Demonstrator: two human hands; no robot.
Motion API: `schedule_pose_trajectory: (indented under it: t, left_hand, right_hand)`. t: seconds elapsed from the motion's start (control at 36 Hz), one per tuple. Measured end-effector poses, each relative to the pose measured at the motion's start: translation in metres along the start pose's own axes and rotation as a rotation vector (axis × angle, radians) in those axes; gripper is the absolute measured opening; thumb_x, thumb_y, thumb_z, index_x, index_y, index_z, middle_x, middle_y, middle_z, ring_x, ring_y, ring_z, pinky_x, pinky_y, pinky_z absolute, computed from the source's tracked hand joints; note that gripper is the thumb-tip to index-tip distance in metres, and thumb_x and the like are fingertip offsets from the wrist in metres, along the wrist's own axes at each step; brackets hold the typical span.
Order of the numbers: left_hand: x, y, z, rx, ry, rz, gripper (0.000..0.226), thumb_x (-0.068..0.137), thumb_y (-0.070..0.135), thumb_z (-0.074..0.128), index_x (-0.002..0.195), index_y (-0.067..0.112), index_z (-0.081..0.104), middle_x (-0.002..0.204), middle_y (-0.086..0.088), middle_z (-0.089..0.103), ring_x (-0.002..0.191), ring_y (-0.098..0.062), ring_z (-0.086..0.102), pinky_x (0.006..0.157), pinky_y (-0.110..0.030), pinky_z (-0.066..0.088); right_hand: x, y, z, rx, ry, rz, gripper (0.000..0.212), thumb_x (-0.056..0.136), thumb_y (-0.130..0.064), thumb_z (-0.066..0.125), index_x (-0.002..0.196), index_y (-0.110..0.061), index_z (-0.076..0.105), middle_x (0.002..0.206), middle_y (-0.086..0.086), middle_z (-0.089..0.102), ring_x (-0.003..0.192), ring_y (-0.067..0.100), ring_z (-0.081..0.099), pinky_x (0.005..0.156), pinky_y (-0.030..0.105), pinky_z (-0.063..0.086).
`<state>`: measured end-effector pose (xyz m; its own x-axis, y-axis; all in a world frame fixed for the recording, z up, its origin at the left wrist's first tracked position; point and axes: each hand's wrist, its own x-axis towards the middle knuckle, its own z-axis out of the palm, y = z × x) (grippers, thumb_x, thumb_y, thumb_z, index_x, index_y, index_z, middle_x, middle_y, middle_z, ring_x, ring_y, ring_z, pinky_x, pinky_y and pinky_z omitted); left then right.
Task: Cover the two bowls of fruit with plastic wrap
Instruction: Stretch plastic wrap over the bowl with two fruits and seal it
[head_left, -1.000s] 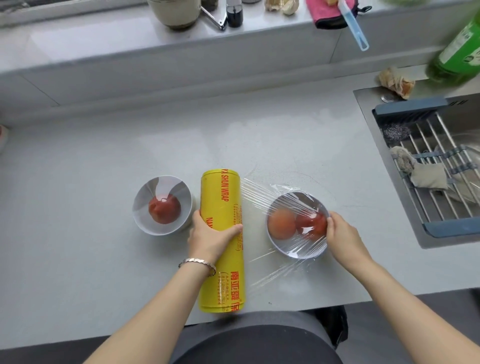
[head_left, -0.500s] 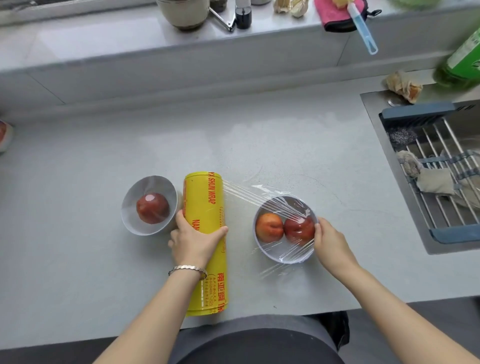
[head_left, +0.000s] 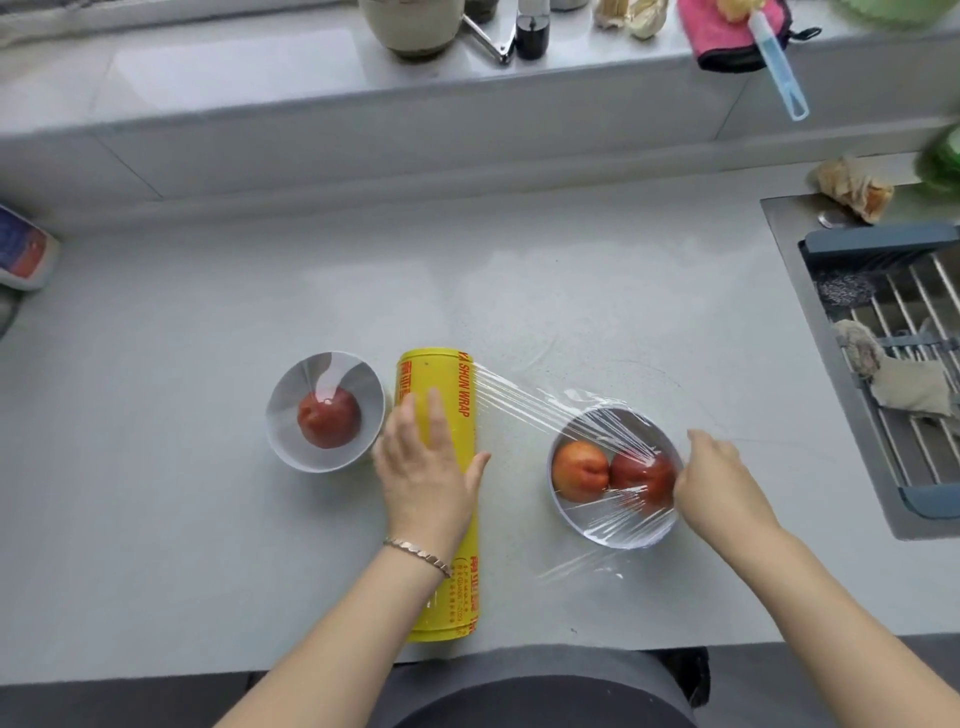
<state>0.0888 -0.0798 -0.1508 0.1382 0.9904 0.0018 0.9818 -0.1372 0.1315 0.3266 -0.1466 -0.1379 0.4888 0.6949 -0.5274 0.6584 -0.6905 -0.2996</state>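
Observation:
A yellow plastic wrap roll (head_left: 441, 597) lies on the grey counter between two white bowls. My left hand (head_left: 426, 467) lies flat on top of it, fingers straight and thumb spread, pressing it down. The left bowl (head_left: 280, 415) holds one red fruit (head_left: 328, 418) and has no film over it. Clear film (head_left: 519, 400) stretches from the roll over the right bowl (head_left: 613, 540), which holds an orange fruit (head_left: 579, 470) and a red fruit (head_left: 641, 478). My right hand (head_left: 717, 483) pinches the film at that bowl's right rim.
A sink (head_left: 810, 332) with a drying rack and rags is at the right. A crumpled wrapper (head_left: 852, 187) lies behind it. A raised ledge (head_left: 260, 104) at the back carries a pot, a pink cloth and small items. A packet (head_left: 21, 249) sits at the far left edge.
The gap between roll and right bowl has widened, with more film drawn out. My left hand went from gripping the roll to lying flat on it.

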Motion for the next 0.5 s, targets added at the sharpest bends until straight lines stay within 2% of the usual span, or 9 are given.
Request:
schedule_pose_trajectory:
  t: [0.06,0.11,0.17,0.22,0.31,0.36,0.42,0.47,0.5]
  left_hand:
    - [0.005,-0.003,0.010,0.014,0.095,0.216,0.061,0.079,0.040,0.057,0.131,0.011,0.042,0.131,-0.014,0.043,0.122,-0.032,0.039,0.101,-0.049,0.037]
    - [0.014,-0.005,0.010,0.006,0.111,0.329,0.043,0.083,0.030,0.051,0.122,0.011,0.053,0.126,-0.010,0.055,0.123,-0.029,0.044,0.103,-0.046,0.036]
    - [0.025,-0.004,0.007,-0.011,0.042,0.375,0.041,0.080,0.029,0.045,0.112,0.009,0.062,0.117,-0.008,0.064,0.118,-0.029,0.055,0.097,-0.045,0.045]
    - [0.038,-0.003,0.005,-0.043,-0.014,0.420,0.038,0.075,0.025,0.054,0.107,0.007,0.065,0.112,-0.008,0.066,0.113,-0.030,0.059,0.095,-0.045,0.047]
    - [0.057,0.000,0.001,-0.046,-0.078,0.439,0.043,0.065,0.014,0.067,0.107,0.005,0.064,0.111,-0.008,0.066,0.115,-0.029,0.058,0.101,-0.042,0.041]
    - [0.066,0.006,-0.004,-0.076,-0.205,0.420,0.052,0.073,0.010,0.063,0.124,0.006,0.054,0.130,-0.008,0.056,0.133,-0.026,0.039,0.113,-0.040,0.022]
    - [0.076,0.012,-0.004,-0.076,-0.290,0.373,0.055,0.083,0.013,0.051,0.137,0.012,0.039,0.144,-0.001,0.040,0.143,-0.018,0.016,0.116,-0.037,-0.002]
    - [0.084,0.017,-0.002,-0.058,-0.329,0.354,0.052,0.087,0.017,0.046,0.139,0.018,0.036,0.144,0.003,0.039,0.144,-0.014,0.009,0.114,-0.038,-0.009]
    - [0.087,0.019,0.000,-0.062,-0.344,0.347,0.049,0.089,0.019,0.043,0.138,0.020,0.037,0.142,0.004,0.042,0.143,-0.013,0.011,0.114,-0.040,-0.009]
  right_hand:
    - [0.001,-0.021,-0.009,0.020,0.094,-0.080,0.048,0.089,-0.001,0.040,0.137,-0.001,0.036,0.134,0.025,0.041,0.126,0.039,0.037,0.104,0.039,0.027]
    - [0.003,-0.049,-0.014,0.066,0.134,-0.257,0.046,0.090,-0.004,0.045,0.135,0.000,0.039,0.136,0.021,0.042,0.129,0.033,0.035,0.106,0.031,0.022]
    - [0.011,-0.078,-0.009,0.102,0.076,-0.423,0.044,0.091,-0.010,0.050,0.133,-0.001,0.042,0.137,0.017,0.044,0.131,0.028,0.036,0.106,0.024,0.020]
    - [0.024,-0.104,0.004,0.081,-0.036,-0.534,0.048,0.091,-0.019,0.052,0.135,-0.003,0.039,0.139,0.014,0.043,0.132,0.025,0.036,0.106,0.023,0.019]
    - [0.042,-0.128,0.022,0.019,-0.212,-0.518,0.056,0.092,-0.030,0.051,0.139,-0.006,0.033,0.138,0.012,0.047,0.131,0.026,0.039,0.106,0.031,0.027]
    - [0.052,-0.135,0.028,0.053,-0.309,-0.434,0.050,0.093,-0.032,0.049,0.136,-0.007,0.038,0.126,0.012,0.056,0.122,0.027,0.047,0.097,0.030,0.034]
    - [0.059,-0.135,0.033,0.078,-0.337,-0.412,0.032,0.094,-0.032,0.049,0.114,-0.009,0.056,0.104,0.010,0.063,0.104,0.026,0.055,0.081,0.029,0.038]
    - [0.061,-0.134,0.034,0.081,-0.329,-0.449,0.025,0.094,-0.029,0.048,0.077,-0.015,0.058,0.077,0.002,0.059,0.082,0.022,0.051,0.060,0.025,0.033]
    - [0.062,-0.133,0.035,0.088,-0.325,-0.468,0.029,0.095,-0.027,0.047,0.070,-0.016,0.055,0.074,0.002,0.059,0.078,0.020,0.049,0.057,0.026,0.030]
